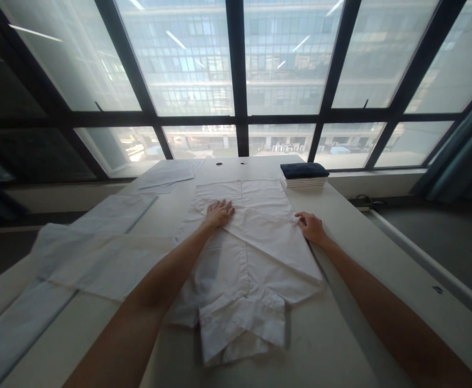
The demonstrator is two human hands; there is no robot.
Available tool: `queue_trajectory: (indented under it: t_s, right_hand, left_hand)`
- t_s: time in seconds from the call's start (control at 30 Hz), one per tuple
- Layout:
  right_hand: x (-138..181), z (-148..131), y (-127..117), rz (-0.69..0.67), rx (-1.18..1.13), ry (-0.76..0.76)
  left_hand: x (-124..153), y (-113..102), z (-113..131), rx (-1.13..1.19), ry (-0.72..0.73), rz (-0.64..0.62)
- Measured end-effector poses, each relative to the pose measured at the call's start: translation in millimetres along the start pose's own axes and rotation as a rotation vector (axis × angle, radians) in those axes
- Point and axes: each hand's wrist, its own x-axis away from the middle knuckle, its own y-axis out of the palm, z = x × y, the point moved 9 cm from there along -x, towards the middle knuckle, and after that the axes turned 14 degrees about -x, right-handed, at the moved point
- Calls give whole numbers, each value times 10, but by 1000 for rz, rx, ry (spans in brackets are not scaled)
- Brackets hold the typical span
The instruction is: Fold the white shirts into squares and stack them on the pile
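Note:
A white shirt (260, 269) lies spread on the white table (309, 355), its collar (244, 323) towards me and its hem at the far end. A broad part is folded across its middle. My left hand (220, 213) rests flat on the cloth left of the centre seam, fingers outstretched. At the shirt's right edge, my right hand (311, 226) has its fingers curled in against the fabric, seemingly pinching it; the thumb is hidden. Left of the shirt a long white sleeve-like piece (102, 261) stretches over the table, partly behind my left forearm.
At the far right of the table stands a stack of folded white cloths (306, 183) with a dark blue folded cloth (304, 171) on top. Thin white sheets (167, 175) lie at the far left. Large windows (203, 59) rise beyond; a blue curtain (458, 145) hangs at right.

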Motion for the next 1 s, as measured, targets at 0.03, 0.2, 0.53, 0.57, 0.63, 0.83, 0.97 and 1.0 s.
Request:
queue_trajectory:
  t_s: [0.03, 0.2, 0.53, 0.57, 0.63, 0.83, 0.97, 1.0]
  right_hand:
    - [2, 4, -2, 4, -1, 2]
    - [-25, -32, -75, 32, -37, 33]
    - [592, -1043, 340, -387, -38, -325]
    - [718, -1055, 388, -456, -18, -322]
    - [936, -1019, 403, -554, 23, -304]
    - [1250, -876, 167, -585, 97, -254]
    - [1398, -814, 84, -611, 120, -243]
    - [1441, -785, 50, -623, 119, -247]
  left_hand:
    - [4, 3, -70, -9, -27, -1]
    - [-35, 28, -314, -43, -119, -21]
    - [-47, -52, -283, 5, -74, 138]
    - [-42, -64, -281, 8, -71, 153]
    - [-37, -80, -279, 8, -72, 166]
    - [-28, -112, -261, -4, -76, 149]
    - [-14, -127, -255, -12, -75, 140]
    - [-15, -126, -256, -12, -75, 138]
